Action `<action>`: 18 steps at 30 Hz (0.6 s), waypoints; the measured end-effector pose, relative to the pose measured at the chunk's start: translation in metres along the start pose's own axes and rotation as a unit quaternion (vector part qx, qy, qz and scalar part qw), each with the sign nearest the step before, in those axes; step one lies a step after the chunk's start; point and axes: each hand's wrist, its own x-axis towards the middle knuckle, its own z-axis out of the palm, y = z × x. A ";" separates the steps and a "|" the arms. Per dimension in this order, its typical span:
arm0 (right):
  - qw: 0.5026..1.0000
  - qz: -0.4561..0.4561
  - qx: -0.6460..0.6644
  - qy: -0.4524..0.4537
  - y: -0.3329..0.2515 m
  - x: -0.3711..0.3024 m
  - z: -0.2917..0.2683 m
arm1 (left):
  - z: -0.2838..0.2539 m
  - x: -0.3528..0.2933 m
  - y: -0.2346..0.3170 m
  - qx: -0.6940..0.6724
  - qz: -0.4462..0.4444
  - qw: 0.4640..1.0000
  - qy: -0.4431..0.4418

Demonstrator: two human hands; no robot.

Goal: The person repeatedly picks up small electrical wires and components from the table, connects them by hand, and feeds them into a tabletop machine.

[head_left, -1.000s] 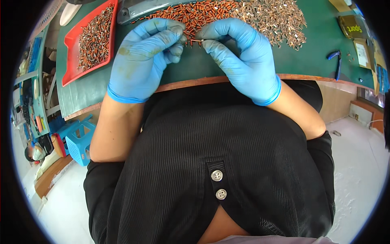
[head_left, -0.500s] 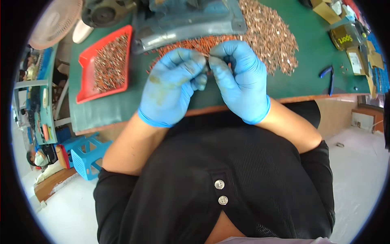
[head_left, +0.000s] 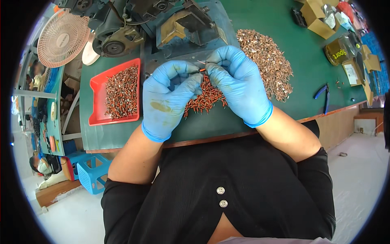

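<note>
Both my hands wear blue gloves with dark smudges on the fingertips. My left hand has thumb and forefinger pinched together at the edge of the machine's base. Fingertip to fingertip with it, my right hand is pinched too. Between them shows a small orange part, with a thin metal end beside the right fingertips. Which hand grips the part more firmly is hidden. Below the fingers lies a heap of orange parts on the green table. To the right spreads a larger heap of copper-coloured pieces.
A red tray of small orange and metal parts stands at left. Behind my hands sits a dark machine on a grey-blue base. A white fan is far left. Blue-handled pliers, cardboard boxes and a jar lie right.
The view has shifted, showing more of the machine and table. My hands still meet at the fingertips, slightly farther apart, and an orange part now shows between them.
</note>
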 end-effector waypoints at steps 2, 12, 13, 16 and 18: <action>1.000 -0.013 -0.005 0.005 0.001 0.013 -0.002 | -0.001 0.013 0.003 -0.009 0.003 1.000 0.004; 0.998 0.024 -0.006 0.054 -0.006 0.074 -0.011 | 0.005 0.075 0.002 0.089 0.086 0.983 0.136; 0.997 -0.001 -0.038 0.074 -0.002 0.087 -0.011 | 0.006 0.087 0.001 0.153 0.161 0.959 0.178; 0.987 -0.034 -0.112 0.109 0.009 0.116 -0.008 | 0.005 0.122 -0.008 0.234 0.293 0.897 0.236; 0.978 -0.076 -0.142 0.131 0.020 0.131 -0.006 | 0.003 0.138 -0.014 0.308 0.354 0.847 0.250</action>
